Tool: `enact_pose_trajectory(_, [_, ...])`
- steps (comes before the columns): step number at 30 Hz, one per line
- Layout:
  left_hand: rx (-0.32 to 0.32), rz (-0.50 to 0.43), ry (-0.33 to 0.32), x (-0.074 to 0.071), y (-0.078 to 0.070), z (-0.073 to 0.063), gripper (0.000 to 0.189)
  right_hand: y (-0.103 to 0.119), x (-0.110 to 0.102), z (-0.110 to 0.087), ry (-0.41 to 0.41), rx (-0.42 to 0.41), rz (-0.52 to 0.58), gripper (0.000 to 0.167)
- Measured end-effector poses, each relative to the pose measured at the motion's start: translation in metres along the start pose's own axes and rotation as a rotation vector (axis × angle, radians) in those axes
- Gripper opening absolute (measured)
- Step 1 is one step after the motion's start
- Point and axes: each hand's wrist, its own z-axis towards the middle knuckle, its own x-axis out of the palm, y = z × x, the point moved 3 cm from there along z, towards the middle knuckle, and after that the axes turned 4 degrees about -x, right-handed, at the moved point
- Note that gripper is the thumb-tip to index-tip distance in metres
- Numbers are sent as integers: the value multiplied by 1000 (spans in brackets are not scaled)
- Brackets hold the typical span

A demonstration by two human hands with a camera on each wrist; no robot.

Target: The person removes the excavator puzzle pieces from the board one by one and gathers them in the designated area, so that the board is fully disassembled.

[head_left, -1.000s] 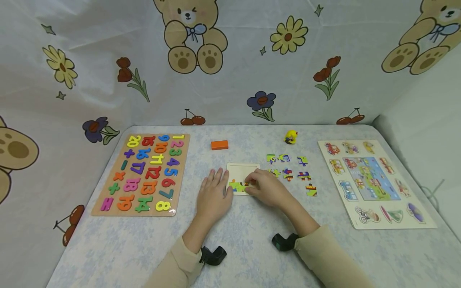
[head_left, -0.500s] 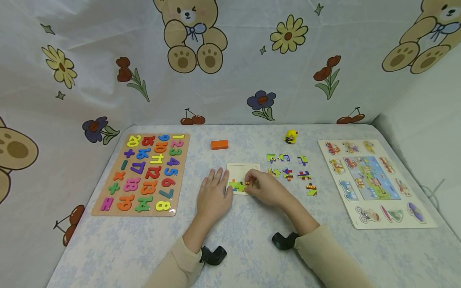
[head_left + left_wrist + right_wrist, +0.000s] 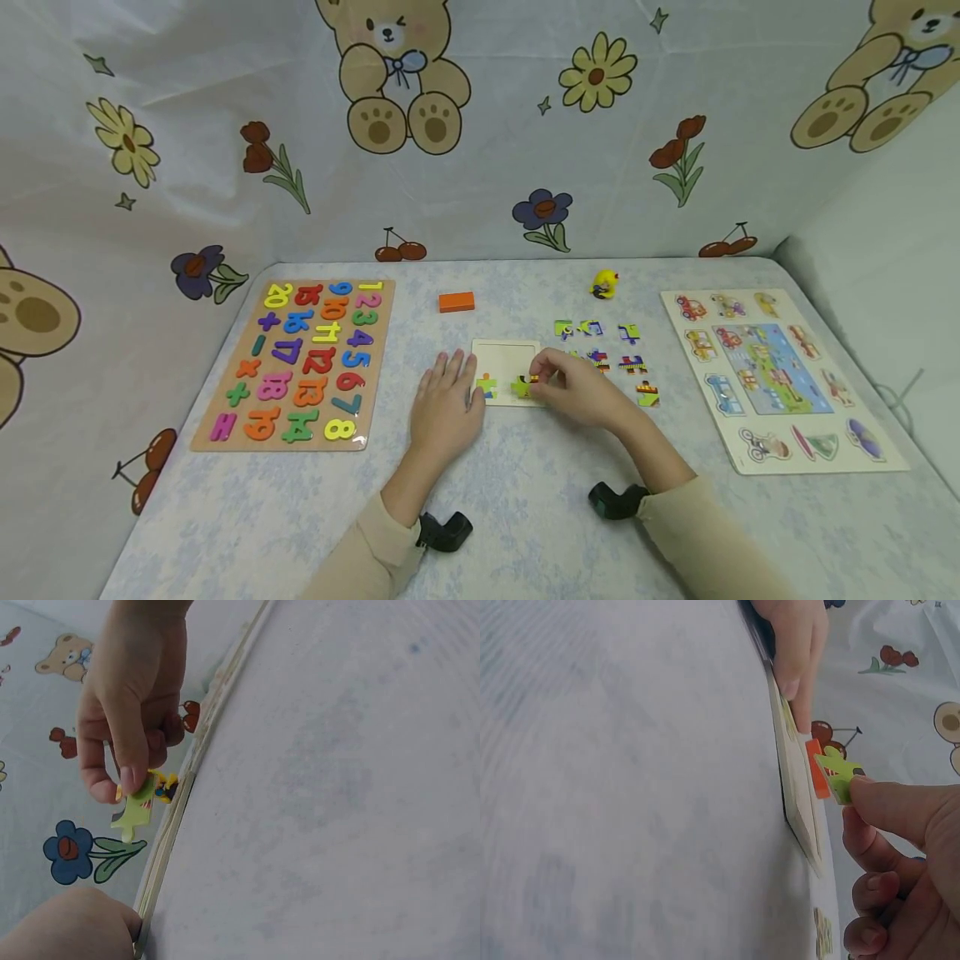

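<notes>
My right hand (image 3: 581,387) pinches a green jigsaw piece (image 3: 521,387) between thumb and index finger. The piece is held up over the right part of a small pale puzzle tray (image 3: 506,354). In the right wrist view this jigsaw piece (image 3: 836,774) stands tilted, its knob upward, raised off the tray (image 3: 799,780). Another green-and-yellow piece (image 3: 487,386) lies in the tray's near left corner. My left hand (image 3: 446,417) lies flat with straight fingers along the tray's left side, its thumb at the edge.
Several loose jigsaw pieces (image 3: 632,365) lie right of the tray. Behind them stands a yellow toy duck (image 3: 604,284). An orange block (image 3: 457,302) lies at the back. A number board (image 3: 378,367) is on the left, a picture puzzle board (image 3: 720,437) on the right.
My right hand has lifted the green piece away from the one in the corner and moved it right, opening a gap between them. The left hand has stayed still.
</notes>
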Motion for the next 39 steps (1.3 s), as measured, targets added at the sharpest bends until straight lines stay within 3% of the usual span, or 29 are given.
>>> enact_pose_trajectory(12, [-2, -11, -1, -1, -1, -1, 56, -35, -45, -38, -101, 39, -54, 11])
enact_pose_trajectory(17, [-4, -10, -1, -1, -1, -1, 57, -48, -56, -50, -107, 75, -60, 13])
enact_pose_trajectory(28, [-1, -16, -6, -1, -1, -1, 56, -59, -61, -58, -84, 115, -94, 11])
enact_pose_trajectory(39, [6, -26, -17, -2, -2, -2, 56, -66, -58, -54, -103, 133, -215, 9])
